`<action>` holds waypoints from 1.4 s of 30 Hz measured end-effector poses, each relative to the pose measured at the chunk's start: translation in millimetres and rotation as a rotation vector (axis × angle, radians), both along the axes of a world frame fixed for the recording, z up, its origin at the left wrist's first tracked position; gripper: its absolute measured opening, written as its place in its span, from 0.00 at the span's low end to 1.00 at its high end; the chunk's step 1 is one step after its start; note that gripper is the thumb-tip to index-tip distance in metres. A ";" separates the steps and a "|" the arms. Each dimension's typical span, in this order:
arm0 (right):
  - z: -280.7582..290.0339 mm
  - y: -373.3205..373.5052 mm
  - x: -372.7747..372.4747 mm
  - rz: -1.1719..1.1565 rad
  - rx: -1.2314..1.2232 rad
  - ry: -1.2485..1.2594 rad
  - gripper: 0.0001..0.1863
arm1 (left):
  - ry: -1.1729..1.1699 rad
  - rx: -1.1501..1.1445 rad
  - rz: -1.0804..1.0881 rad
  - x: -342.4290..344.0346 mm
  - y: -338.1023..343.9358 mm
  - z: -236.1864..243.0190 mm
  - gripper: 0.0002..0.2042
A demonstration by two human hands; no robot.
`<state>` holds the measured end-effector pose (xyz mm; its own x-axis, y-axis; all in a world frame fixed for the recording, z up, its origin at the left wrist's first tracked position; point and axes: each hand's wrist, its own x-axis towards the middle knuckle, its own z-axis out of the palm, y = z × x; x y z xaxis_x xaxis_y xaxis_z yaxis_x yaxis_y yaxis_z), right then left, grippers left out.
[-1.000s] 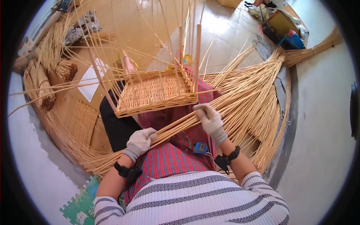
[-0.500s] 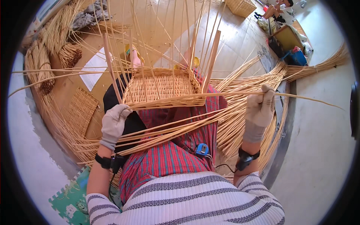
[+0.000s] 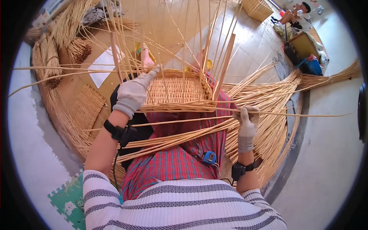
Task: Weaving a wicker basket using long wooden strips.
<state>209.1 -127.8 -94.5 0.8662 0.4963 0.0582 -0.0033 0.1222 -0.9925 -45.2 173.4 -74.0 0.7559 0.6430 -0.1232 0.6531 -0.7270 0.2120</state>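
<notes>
A shallow rectangular wicker basket base (image 3: 176,90) rests over my lap, with thin upright stakes and flat wooden corner slats (image 3: 224,67) rising from its edges. My left hand (image 3: 134,94), in a pale glove, lies over the basket's left end. Its visible fingers stretch toward the far side, near a stake; the others are hidden. Just beyond the front right corner, my gloved right hand (image 3: 247,126) pinches a long wicker strand (image 3: 299,114) that runs from the front rim out to the right. Several loose strands (image 3: 172,142) cross my lap below the basket.
A large fan of wicker rods (image 3: 264,99) lies at the right. Bundles (image 3: 46,57) and a flat woven panel (image 3: 88,107) are at the left. A blue tape measure (image 3: 209,157) sits on my plaid apron (image 3: 168,168). A finished basket (image 3: 257,9) and a seated person are farther back.
My left hand has moved from the front left corner up over the basket's left end, fingers now extended. My right hand has come down and inward, bringing the strand lower beside the front rim.
</notes>
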 end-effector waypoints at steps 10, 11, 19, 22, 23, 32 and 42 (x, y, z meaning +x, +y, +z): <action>-33.9 11.5 11.5 0.127 -0.013 0.022 0.06 | -0.587 -1.245 0.465 36.7 -63.7 -67.1 0.25; -41.3 17.6 11.4 0.098 0.016 -0.028 0.07 | -0.576 -1.334 0.493 40.2 -70.4 -96.2 0.20; 0.6 257.8 -1.8 0.279 0.069 -0.759 0.28 | -0.585 -1.179 0.572 62.9 -87.5 -102.6 0.14; 3.1 279.8 -16.8 0.208 -0.009 -0.624 0.34 | -0.662 -1.214 0.669 64.3 -86.9 -100.6 0.14; 16.0 268.2 -36.7 0.238 -0.136 -0.382 0.37 | -0.669 -1.238 0.700 58.2 -79.8 -110.3 0.13; -60.6 60.0 -25.1 0.003 0.202 -0.089 0.10 | -0.607 -1.288 0.700 63.0 -75.5 -90.2 0.13; -41.3 37.0 23.6 -0.016 0.058 0.230 0.08 | -0.973 -1.170 0.852 69.5 -77.0 -95.7 0.18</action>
<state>232.7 -90.8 -135.8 0.8677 0.4838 -0.1136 -0.2264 0.1813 -0.9570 24.3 96.4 -169.7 0.3564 0.7768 -0.5191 0.0651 0.5336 0.8432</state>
